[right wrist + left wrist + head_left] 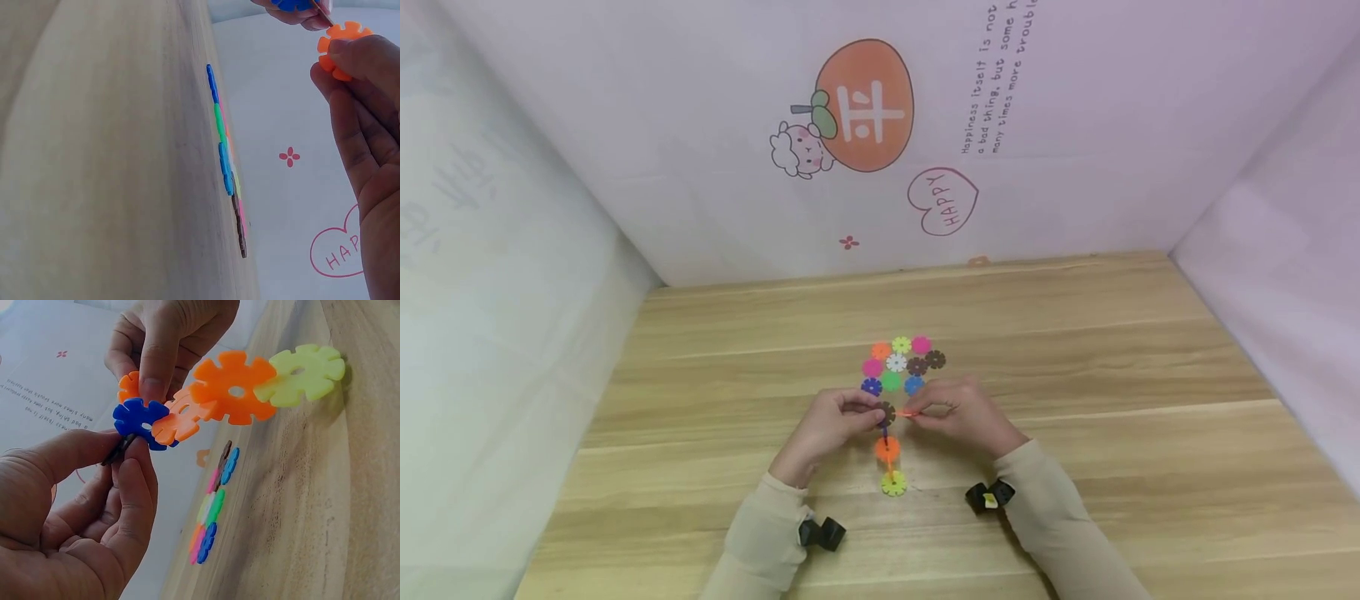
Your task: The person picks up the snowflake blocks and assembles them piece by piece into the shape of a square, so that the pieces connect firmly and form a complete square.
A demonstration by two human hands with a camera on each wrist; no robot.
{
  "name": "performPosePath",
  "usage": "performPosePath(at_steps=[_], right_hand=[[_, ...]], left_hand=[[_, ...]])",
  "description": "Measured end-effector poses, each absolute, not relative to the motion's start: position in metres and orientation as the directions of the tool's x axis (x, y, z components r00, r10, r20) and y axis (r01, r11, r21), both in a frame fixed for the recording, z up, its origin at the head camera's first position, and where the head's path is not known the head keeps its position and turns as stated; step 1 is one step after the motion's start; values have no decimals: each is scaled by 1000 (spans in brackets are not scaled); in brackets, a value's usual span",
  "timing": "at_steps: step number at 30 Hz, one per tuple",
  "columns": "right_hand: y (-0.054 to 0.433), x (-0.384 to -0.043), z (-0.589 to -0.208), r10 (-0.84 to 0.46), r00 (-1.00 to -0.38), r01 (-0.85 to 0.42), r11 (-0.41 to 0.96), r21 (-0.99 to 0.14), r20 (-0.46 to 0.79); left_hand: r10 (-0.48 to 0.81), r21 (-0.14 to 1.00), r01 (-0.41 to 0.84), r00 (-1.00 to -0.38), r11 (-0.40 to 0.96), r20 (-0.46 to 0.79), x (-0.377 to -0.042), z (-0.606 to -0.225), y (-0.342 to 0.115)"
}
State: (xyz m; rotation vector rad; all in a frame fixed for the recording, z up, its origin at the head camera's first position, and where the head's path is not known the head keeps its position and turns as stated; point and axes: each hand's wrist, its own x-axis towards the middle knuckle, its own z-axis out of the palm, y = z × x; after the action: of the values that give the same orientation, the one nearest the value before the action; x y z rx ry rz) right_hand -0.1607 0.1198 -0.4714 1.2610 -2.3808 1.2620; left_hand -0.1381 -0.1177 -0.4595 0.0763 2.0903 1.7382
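Observation:
My left hand [829,423] pinches a brown notched plastic disc [888,414] between thumb and fingers. Joined to that disc is a chain: a blue disc [133,417], a light orange disc [181,427], a larger-looking orange disc [215,381] and a yellow-green disc [309,365] at the end. Opposite, my right hand [958,408] holds another orange notched disc [350,30] by thumb and fingertips, its edge at or very close to the brown disc's edge. Whether those two discs interlock I cannot tell.
Beyond the hands, several loose notched discs lie on the wooden table [1075,350], among them a white one [896,362], a green one [891,381] and a light blue one [913,385]. Printed white sheeting [715,167] walls the table's back and sides.

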Motion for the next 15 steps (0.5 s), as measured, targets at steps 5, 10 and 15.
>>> performPosePath(at_steps=[5, 10, 15], right_hand=[[120, -162, -473, -607, -609, -762, 268, -590, 511], [119, -164, -477, -603, -581, -782, 226, -581, 547], [118, -167, -479, -606, -517, -832, 187, -523, 605]], left_hand=[[297, 948, -230, -910, 221, -290, -139, -460, -118], [288, 946, -229, -912, 232, -291, -140, -460, -118], [270, 941, -227, -917, 250, -293, -140, -460, -116]])
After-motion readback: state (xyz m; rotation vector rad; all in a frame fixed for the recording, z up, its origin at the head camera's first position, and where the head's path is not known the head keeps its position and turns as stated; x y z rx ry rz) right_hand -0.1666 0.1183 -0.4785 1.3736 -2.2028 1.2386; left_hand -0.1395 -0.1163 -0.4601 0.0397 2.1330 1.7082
